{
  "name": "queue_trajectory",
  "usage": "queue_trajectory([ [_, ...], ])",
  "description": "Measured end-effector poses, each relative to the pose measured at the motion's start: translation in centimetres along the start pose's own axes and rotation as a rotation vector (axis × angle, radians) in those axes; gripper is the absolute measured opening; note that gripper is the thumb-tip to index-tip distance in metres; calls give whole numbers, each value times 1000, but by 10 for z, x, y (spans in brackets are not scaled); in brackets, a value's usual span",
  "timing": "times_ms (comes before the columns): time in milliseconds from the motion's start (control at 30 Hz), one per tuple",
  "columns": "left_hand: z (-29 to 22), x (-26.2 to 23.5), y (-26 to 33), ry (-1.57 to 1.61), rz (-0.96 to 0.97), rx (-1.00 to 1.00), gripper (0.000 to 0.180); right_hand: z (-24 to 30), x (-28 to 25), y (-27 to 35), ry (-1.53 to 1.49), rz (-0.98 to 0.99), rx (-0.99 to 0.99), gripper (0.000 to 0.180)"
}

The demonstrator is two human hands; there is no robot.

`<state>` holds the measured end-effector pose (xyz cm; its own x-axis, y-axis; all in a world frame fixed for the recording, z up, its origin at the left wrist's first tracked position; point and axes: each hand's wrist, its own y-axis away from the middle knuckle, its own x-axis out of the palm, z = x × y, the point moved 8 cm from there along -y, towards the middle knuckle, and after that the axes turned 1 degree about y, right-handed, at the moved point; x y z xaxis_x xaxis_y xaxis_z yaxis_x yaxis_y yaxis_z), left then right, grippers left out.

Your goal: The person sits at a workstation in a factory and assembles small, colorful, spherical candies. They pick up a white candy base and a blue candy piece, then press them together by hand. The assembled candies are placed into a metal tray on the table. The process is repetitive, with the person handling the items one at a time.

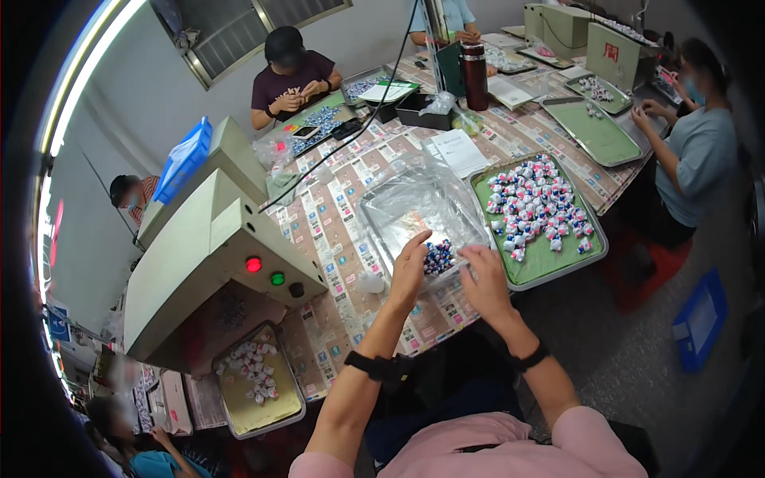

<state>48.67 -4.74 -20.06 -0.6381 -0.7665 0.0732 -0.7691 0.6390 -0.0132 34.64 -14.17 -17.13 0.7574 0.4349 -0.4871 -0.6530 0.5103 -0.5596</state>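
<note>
A small heap of blue, white and red pieces (437, 259) lies at the near end of a metal tray lined with a clear plastic bag (394, 209). My left hand (409, 269) stands on edge along the heap's left side, fingers stretched and slightly curved. On the opposite side my right hand (484, 280) hovers with its fingers apart, the tips by the heap's right edge. I see nothing held in either hand, though the pieces are tiny. To the right, a green-lined tray (522, 275) carries many small white figures (535, 203) with blue and pink marks.
A beige machine (203, 247) with red and green lights stands left; below its opening, a tray (283, 412) holds more white figures. A ball-like white piece (370, 281) sits beside the lined tray. Papers (458, 151) and a dark flask (474, 77) are farther back. Several people work around the table.
</note>
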Motion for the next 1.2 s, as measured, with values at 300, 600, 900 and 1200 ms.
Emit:
queue_trajectory([
  [300,-57,-72,188,198,-28,-124,31,-37,64,-19,219,285,33,15],
  [600,-31,-262,329,-307,-709,-75,19,-57,81,-38,298,504,-21,12],
  [900,-55,-325,322,-987,-789,-79,32,-29,57,-20,-140,393,240,16],
  [1200,-37,-327,261,-1662,-602,-174,35,3,70,50,-1059,394,826,16],
])
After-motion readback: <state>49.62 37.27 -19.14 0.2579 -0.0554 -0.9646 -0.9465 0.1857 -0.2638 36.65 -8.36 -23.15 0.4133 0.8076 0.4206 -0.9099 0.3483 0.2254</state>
